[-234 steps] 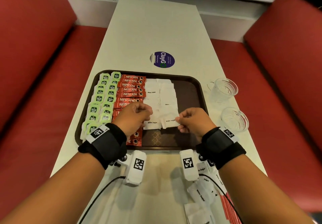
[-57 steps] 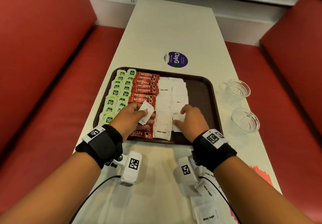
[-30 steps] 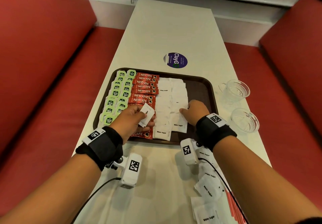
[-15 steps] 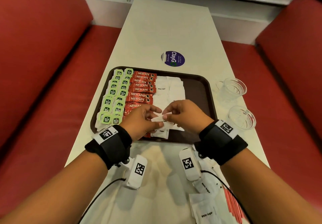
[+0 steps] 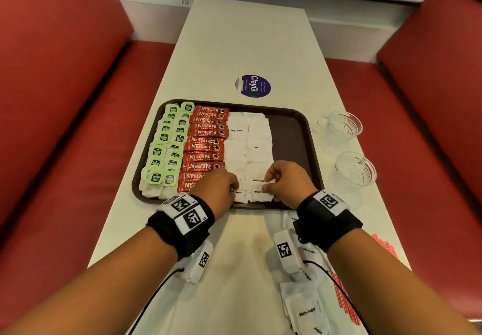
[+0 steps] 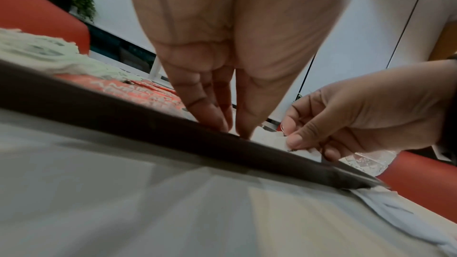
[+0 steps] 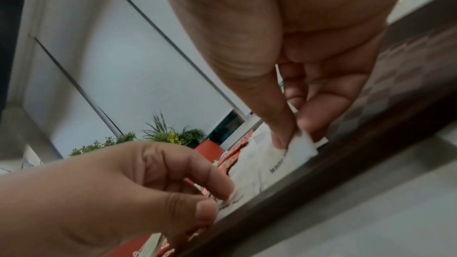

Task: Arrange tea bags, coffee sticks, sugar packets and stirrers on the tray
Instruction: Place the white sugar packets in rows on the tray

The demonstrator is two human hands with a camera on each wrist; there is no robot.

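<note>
A brown tray (image 5: 290, 136) holds rows of green tea bags (image 5: 167, 146), red coffee sticks (image 5: 206, 146) and two columns of white sugar packets (image 5: 247, 146). My right hand (image 5: 266, 184) pinches a sugar packet (image 5: 260, 196) lying at the near end of the right column; the right wrist view shows thumb and finger on its corner (image 7: 304, 148). My left hand (image 5: 236, 187) is beside it, its fingertips pinching the edge of the neighbouring sugar packet (image 5: 240, 195) at the near end of the left column. The left hand covers the nearest coffee sticks.
Two empty glass cups (image 5: 341, 126) (image 5: 356, 169) stand right of the tray. Loose sugar packets (image 5: 305, 311) and red stirrers (image 5: 386, 246) lie on the table under my right forearm. A round sticker (image 5: 253, 86) is beyond the tray. Red benches flank the table.
Half a second ago both hands held one packet above the tray. The right hand has since brought it down to the near end of the right column, and the left hand dropped beside it.
</note>
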